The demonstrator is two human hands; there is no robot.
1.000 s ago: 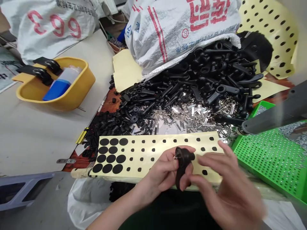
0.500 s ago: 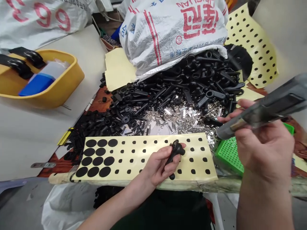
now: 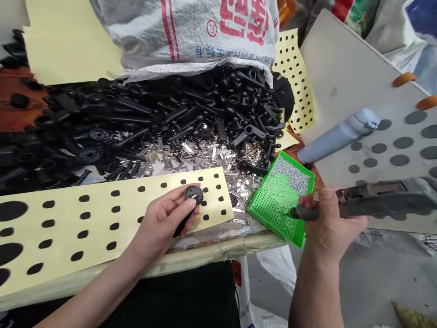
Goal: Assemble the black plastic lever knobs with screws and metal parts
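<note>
The left hand (image 3: pixel 167 216) grips a round-faced black plastic part (image 3: pixel 191 194); the right hand (image 3: pixel 330 218) grips a long dark-grey tool (image 3: pixel 382 198), best steadied at the perforated green plastic tray (image 3: pixel 271 200).

The bare left forearm (image 3: pixel 109 278) slants up and rightward from the lower left, its wrist (image 3: pixel 143 243) nearly straight. The left grip (image 3: pixel 167 216) is clasped, fingers curled, the thumb (image 3: pixel 184 211) laid over the top. The bare right forearm (image 3: pixel 317 287) rises steeply from the bottom edge; the right grip (image 3: pixel 329 223) is wrapped closed, well apart from the left.
</note>
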